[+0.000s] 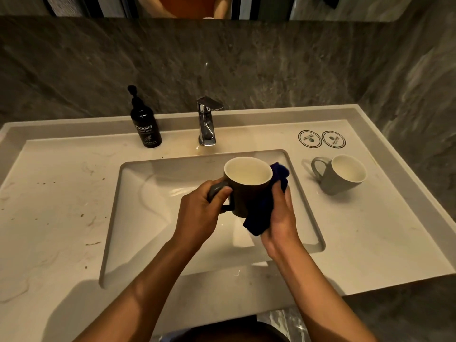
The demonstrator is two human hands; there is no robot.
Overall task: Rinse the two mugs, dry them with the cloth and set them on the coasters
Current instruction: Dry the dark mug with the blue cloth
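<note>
Fingers of the left hand (202, 208) curl round the handle of the dark mug (246, 191), a closed grip with the thumb lying over the top of the loop, and most of the handle is hidden inside it. That mug is held upright above the sink basin (148, 218), its pale inside facing up and looking bare, though the dim light makes any wetness hard to judge. Against its right side the right hand (281, 223) presses a blue cloth (259, 218), its grip closed on the fabric and the mug wall; the fingertips are out of sight behind the cloth, and a bunched end of the cloth sticks up past the rim. Off to the right, on the white tabletop (61, 193), the grey mug (343, 175) stands with its handle pointing left, well apart from both hands. Just behind it lie two round coasters (322, 138) side by side, both bare; their print is too small to read. A chrome tap (206, 122) stands behind the basin, and whether water runs cannot be told. To the tap's left stands a black pump bottle (145, 122) of hand wash. Along the top edge a mirror (185, 7) is cut off, showing only a blurred strip.
</note>
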